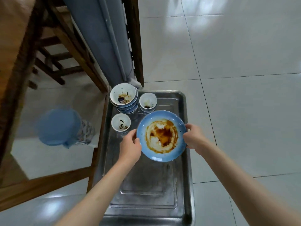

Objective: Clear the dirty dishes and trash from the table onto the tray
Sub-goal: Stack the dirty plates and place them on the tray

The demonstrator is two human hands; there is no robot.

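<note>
A blue plate (161, 136) smeared with brown sauce hangs just above the metal tray (146, 185), near its middle. My left hand (131, 145) grips the plate's left rim and my right hand (194, 137) grips its right rim. At the tray's far left a stack of blue-and-white bowls (123, 99) stands, the top one dirty. A small white cup (147, 101) with dark residue sits to the stack's right. A second small white cup (120, 122) with dark scraps sits nearer, just left of the plate.
The tray rests on a low stand over a pale tiled floor (236, 79). A wooden table edge (14, 79) and chair frames (65, 51) are at the left. A blue-lidded container (61, 126) shows below the table. A grey post (104, 38) rises behind the tray.
</note>
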